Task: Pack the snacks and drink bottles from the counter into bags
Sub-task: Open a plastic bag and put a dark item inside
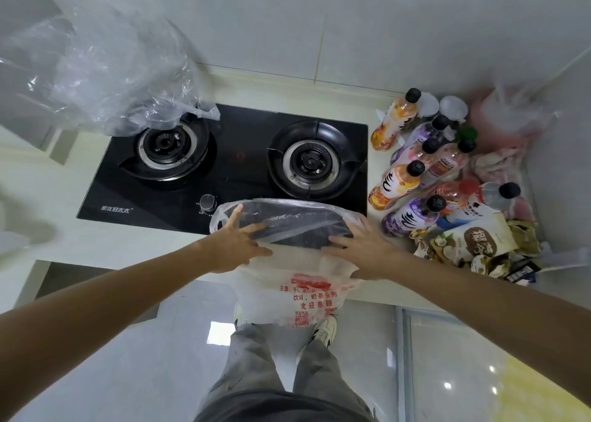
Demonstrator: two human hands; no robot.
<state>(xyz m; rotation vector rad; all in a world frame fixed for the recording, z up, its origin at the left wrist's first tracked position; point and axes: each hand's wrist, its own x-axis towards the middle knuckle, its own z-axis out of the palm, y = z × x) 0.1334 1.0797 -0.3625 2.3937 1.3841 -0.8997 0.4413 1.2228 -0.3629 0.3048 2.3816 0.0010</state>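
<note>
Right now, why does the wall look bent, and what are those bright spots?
Head view: the wide-angle lens bows the tile seams and counter edge; glare glints on the crumpled clear bag and the glossy floor; the gas hob and printed plastic bag stay sharp.

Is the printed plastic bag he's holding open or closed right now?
Open: both hands, left hand and right hand, spread the bag mouth wide.
</note>
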